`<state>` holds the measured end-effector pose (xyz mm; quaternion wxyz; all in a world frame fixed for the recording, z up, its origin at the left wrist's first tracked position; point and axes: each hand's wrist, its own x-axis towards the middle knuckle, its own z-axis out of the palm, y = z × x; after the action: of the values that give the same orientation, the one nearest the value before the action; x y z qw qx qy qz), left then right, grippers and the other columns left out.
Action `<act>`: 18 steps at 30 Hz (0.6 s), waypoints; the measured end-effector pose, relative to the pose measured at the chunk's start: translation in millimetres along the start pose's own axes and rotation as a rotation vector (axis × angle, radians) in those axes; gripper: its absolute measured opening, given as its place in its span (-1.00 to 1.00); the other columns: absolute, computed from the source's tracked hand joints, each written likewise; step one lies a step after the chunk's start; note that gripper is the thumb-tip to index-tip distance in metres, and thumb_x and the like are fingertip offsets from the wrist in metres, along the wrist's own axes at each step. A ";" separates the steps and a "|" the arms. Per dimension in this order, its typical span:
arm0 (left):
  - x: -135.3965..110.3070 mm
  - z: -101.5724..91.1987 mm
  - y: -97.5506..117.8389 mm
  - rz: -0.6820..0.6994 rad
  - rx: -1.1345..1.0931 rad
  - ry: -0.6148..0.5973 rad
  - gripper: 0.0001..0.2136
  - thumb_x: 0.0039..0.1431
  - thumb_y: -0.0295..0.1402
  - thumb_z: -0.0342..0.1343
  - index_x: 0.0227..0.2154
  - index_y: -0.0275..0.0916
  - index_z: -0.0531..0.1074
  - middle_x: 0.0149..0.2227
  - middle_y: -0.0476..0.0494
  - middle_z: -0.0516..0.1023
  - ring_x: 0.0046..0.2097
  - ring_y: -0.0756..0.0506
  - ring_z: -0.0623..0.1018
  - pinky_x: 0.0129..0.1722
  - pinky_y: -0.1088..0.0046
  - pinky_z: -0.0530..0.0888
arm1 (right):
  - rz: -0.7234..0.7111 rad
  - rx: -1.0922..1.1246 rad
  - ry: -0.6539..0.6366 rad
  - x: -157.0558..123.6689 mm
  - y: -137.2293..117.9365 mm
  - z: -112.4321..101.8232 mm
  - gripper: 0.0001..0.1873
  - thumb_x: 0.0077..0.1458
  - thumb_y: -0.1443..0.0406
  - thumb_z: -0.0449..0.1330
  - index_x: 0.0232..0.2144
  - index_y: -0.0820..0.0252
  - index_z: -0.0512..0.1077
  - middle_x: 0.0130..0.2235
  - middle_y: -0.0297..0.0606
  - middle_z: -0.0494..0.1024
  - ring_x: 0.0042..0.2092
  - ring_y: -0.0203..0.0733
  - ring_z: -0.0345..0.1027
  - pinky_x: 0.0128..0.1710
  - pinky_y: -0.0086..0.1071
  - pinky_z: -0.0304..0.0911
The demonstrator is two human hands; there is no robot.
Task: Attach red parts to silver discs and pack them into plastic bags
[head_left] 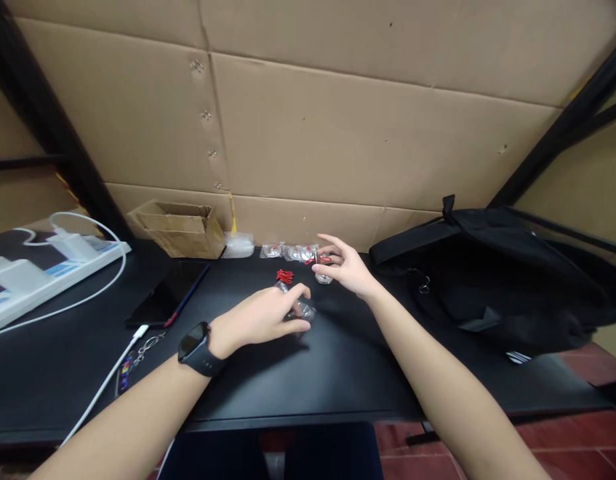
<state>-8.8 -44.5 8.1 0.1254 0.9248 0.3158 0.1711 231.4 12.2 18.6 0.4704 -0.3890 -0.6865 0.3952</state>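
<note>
My right hand [345, 268] pinches a small clear round piece [323, 279] with a red cord loop [319, 260], just above the tabletop. Its other fingers are spread. To the left, my left hand [271, 315] hovers low over crinkled clear plastic [307, 312], thumb and forefinger apart. The lower fingers of that hand are partly hidden, and a dark watch is on the wrist. A small bundle of red cord loops [285, 276] lies just beyond it. Behind both hands, several round pieces in clear wrappers [301, 252] form a row near the cardboard wall.
A small open cardboard box [188, 230] and clear plastic bags [239, 245] stand at the back left. A phone [168, 293], white cable [105, 383], keyring [151, 343] and power strip [63, 267] occupy the left. A black backpack [493, 280] covers the right side.
</note>
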 end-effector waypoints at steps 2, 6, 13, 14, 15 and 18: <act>-2.3 -2.9 1.8 0.020 0.063 0.003 -0.73 0.35 -0.12 0.07 -0.01 -0.12 0.40 -0.12 -0.11 0.62 -0.06 -0.16 0.57 -0.07 0.35 0.39 | -0.012 -0.026 -0.012 -0.2 -0.4 -1.3 -0.13 -0.11 0.21 0.48 0.24 0.04 0.29 -0.06 -0.19 0.55 -0.12 -0.15 0.53 -0.04 -0.25 0.45; -9.7 -5.8 0.4 0.013 0.213 -0.043 -0.72 0.40 -0.12 -0.02 -0.16 -0.13 0.54 -0.12 -0.16 0.59 -0.03 -0.17 0.55 -0.01 0.31 0.36 | 0.004 -0.110 -0.118 -1.6 -1.5 -5.8 -0.20 -0.13 0.21 0.48 0.17 0.07 0.32 -0.06 -0.18 0.56 -0.16 -0.16 0.51 -0.19 -0.31 0.46; -19.1 0.3 8.5 0.038 0.109 -0.166 -0.65 0.35 -0.01 0.02 0.12 0.14 0.46 0.07 -0.10 0.54 0.06 -0.21 0.54 0.09 0.23 0.36 | 0.000 -0.531 -0.473 -17.2 -34.2 -15.1 -0.60 -0.13 0.16 0.48 -0.21 0.18 0.56 -0.27 -0.27 0.64 -0.23 -0.19 0.50 -0.18 -0.37 0.35; -19.6 1.8 10.7 0.049 0.102 -0.169 -0.63 0.32 0.00 0.05 0.13 0.16 0.45 0.10 -0.10 0.52 0.08 -0.23 0.52 0.11 0.21 0.36 | -0.005 -0.606 -0.514 -20.8 -41.1 -15.7 -0.63 -0.12 0.16 0.47 -0.23 0.17 0.58 -0.30 -0.29 0.63 -0.26 -0.20 0.50 -0.22 -0.39 0.33; -20.0 3.8 12.9 0.056 0.100 -0.168 -0.62 0.31 0.01 0.07 0.14 0.18 0.44 0.13 -0.10 0.50 0.10 -0.26 0.51 0.12 0.19 0.36 | -0.004 -0.679 -0.550 -24.4 -47.6 -16.0 -0.65 -0.11 0.15 0.47 -0.25 0.16 0.59 -0.33 -0.31 0.63 -0.29 -0.21 0.49 -0.26 -0.41 0.31; -20.8 13.0 18.3 0.066 0.113 -0.149 -0.57 0.31 0.02 0.06 0.20 0.19 0.39 0.24 -0.14 0.41 0.19 -0.33 0.44 0.15 0.12 0.35 | 0.062 -0.868 -0.648 -34.0 -62.0 -13.4 -0.68 -0.14 0.12 0.47 -0.32 0.14 0.62 -0.40 -0.33 0.60 -0.37 -0.22 0.45 -0.39 -0.44 0.22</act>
<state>-9.2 -73.3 -2.5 0.0905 0.9504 0.2843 0.0876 242.8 -40.1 66.7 0.0191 -0.4258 -0.8847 0.1887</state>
